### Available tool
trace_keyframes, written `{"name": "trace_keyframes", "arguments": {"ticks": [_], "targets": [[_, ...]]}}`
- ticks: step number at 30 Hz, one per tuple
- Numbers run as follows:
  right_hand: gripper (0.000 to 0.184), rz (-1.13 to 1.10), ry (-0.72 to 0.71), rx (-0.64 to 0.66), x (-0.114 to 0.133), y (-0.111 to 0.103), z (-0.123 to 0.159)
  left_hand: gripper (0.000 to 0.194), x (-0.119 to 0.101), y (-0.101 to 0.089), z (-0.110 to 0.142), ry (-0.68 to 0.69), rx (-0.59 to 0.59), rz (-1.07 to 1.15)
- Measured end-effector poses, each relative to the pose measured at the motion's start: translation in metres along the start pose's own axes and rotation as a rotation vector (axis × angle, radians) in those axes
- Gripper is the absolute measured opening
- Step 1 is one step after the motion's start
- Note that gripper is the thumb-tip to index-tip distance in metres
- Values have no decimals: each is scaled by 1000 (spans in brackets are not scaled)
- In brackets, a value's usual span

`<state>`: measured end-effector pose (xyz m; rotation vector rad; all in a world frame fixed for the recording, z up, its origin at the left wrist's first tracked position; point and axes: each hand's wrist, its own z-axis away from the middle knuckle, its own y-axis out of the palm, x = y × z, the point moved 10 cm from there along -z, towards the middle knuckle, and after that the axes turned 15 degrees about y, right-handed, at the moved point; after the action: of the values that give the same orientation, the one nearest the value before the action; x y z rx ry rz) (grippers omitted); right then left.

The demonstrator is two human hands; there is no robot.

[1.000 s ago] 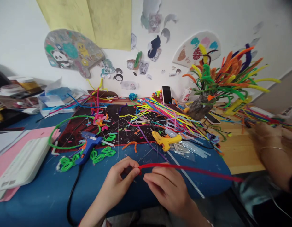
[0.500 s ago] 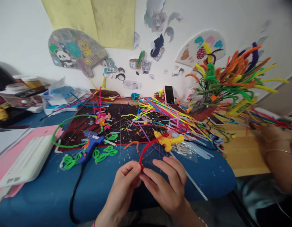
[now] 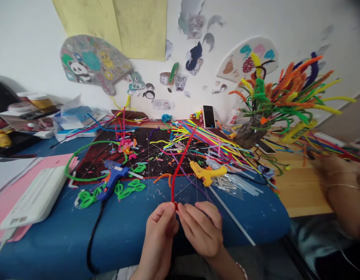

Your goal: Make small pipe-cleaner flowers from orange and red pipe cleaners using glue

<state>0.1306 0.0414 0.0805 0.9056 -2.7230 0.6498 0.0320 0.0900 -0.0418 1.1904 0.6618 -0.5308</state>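
Observation:
A red pipe cleaner (image 3: 180,166) rises from between my hands, its long free end slanting up and to the right over the dark mat. My left hand (image 3: 161,229) pinches its lower part between thumb and forefinger. My right hand (image 3: 202,227) is closed at the short bent end, thumb and fingertips against it. Just beyond the hands lie a yellow glue gun (image 3: 207,174) on the right and a blue glue gun (image 3: 112,179) on the left. Green looped pipe cleaner pieces (image 3: 130,189) rest beside the blue one.
Colourful pipe cleaners (image 3: 215,142) are heaped on the dark mat (image 3: 95,155). A bunch of pipe cleaner flowers (image 3: 282,93) stands at the right. A white power strip (image 3: 37,198) lies on a pink folder at the left. Another person's hand (image 3: 340,182) shows at the far right.
The red pipe cleaner's free end has swung from leaning right to standing straighter and farther up. My right hand's fingers have drawn together closer to my left hand.

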Motion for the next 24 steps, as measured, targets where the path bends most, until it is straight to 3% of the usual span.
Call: {"name": "trace_keyframes", "arguments": {"ticks": [9,16,20,22,24], "targets": [[25,-31,-3,14,-4,0,6,33,-4,-3,-2,55,26,-105],[19,-52,-5,52,2,1,3,23,-24,4,-7,257,194,-323],[15,-51,86,301,-15,14,-12,19,-30,-6,-16,288,141,-316],[20,70,112,465,-43,23,-19,21,-30,-8,-23,255,136,-320],[37,242,122,595,-85,31,-23,22,-31,-8,-31,231,143,-323]]}}
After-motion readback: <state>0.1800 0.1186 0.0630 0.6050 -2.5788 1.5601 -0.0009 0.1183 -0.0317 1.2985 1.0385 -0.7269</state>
